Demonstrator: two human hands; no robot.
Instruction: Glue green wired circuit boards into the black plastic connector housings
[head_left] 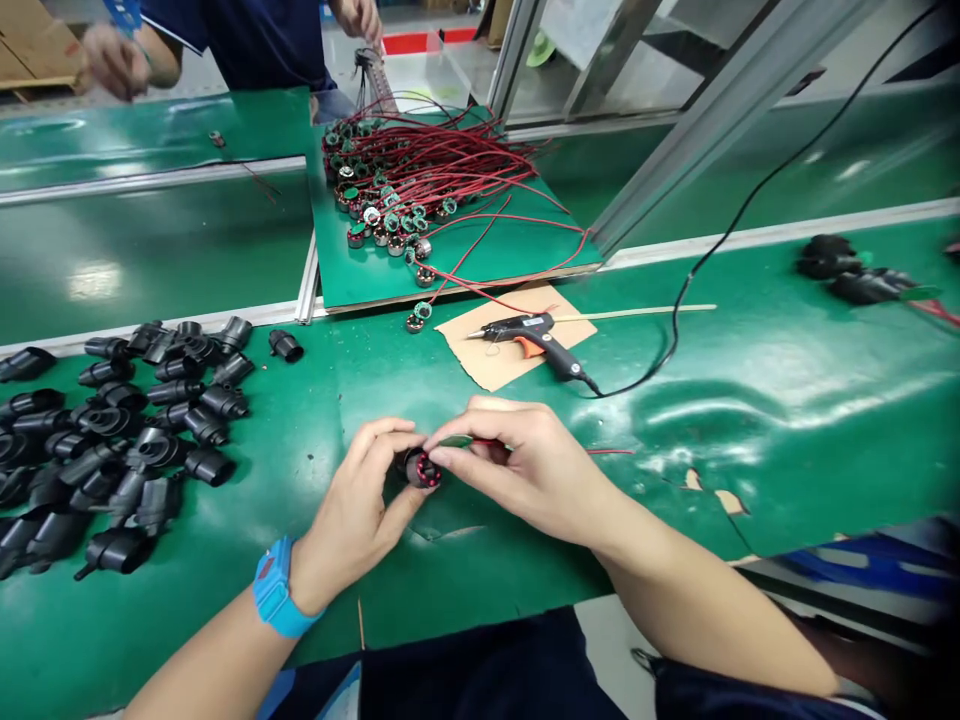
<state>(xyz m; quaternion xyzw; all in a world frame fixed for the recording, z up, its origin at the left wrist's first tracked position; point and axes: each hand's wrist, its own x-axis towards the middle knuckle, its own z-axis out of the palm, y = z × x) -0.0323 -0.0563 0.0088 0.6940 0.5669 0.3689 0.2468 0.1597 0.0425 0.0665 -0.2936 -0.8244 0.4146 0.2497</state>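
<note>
My left hand (358, 500), with a blue band at the wrist, is closed round a black plastic housing (411, 468). Pink-red windings of a small motor (428, 474) show in the housing's end, which faces right. Between the thumb and fingers of my right hand (534, 465) is a small round green circuit board (454, 441), held just above the windings. A red wire (611, 452) comes out past the right hand onto the green table. Part of the housing is hidden by my left fingers.
Black housings (176, 395) lie heaped at the left. A glue gun (536, 335) rests on cardboard (491, 372), its black cable (731, 225) running up right. On a raised board (480, 262) are several motors with red wires (442, 160). A co-worker (244, 45) stands opposite.
</note>
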